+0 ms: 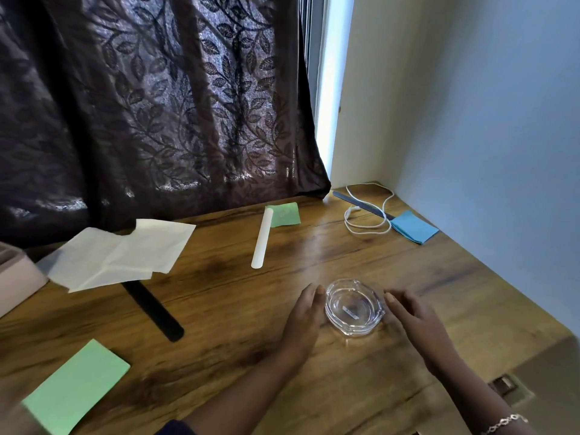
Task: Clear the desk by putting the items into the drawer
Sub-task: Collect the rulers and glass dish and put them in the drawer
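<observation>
Seen from my remote station: a clear, faceted oval glass ashtray sits on the wood-grain desk, toward its near right edge. A small white sticker inside it is too blurred to read. The left hand and right hand flank it, fingers straight, tips at the rim, neither curled round it. A smooth white cylinder lies nearer the far edge.

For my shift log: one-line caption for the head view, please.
Left hand and right hand flank a glass ashtray on the wooden desk strewn with papers.
</observation>
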